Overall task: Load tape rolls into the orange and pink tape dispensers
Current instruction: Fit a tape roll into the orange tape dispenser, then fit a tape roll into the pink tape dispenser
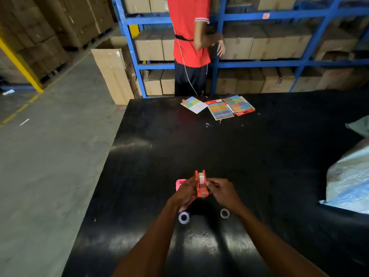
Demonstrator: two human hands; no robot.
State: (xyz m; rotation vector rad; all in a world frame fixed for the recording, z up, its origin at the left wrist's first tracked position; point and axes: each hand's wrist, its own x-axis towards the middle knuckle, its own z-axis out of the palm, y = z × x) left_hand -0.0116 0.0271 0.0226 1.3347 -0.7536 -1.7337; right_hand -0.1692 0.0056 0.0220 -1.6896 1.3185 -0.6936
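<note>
The orange tape dispenser (201,185) is held upright above the black table (259,156), with a white tape roll (201,177) sitting in its top. My left hand (184,191) grips its left side. My right hand (221,191) touches its right side with pinched fingertips. The pink dispenser (179,183) stands on the table just behind my left hand, mostly hidden. Two loose clear tape rolls lie flat nearer to me: one (184,217) under my left wrist, one (224,213) under my right wrist.
Coloured sticky-note packs (221,106) lie at the table's far edge. A person in a red shirt (189,37) stands behind the table at blue shelving with cardboard boxes. A plastic-wrapped bundle (351,182) covers the table's right side. The table's left edge drops to concrete floor.
</note>
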